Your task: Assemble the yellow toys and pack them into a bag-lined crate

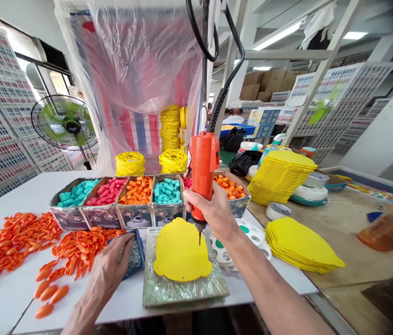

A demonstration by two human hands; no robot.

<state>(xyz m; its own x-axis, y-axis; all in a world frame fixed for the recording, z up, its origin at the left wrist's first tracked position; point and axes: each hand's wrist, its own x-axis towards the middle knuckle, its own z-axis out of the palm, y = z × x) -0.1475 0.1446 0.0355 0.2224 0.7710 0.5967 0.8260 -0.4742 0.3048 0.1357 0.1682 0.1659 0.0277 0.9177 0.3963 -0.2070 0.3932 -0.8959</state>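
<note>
While right hand (213, 207) grips upright screwdriver (202, 172), bit down, left hand (112, 265) pinching screws (134, 258).

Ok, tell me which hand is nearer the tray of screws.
Left. The left hand rests in the tray of screws; the right hand grips the orange screwdriver further right, above the yellow plate.

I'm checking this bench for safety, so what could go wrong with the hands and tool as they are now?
The orange screwdriver, gripped by the right hand, has its bit just above the yellow plate; nothing visibly pins the plate, so it might spin or slip. The left hand reaches into the screw tray, where sharp tips could prick the fingers.
</note>
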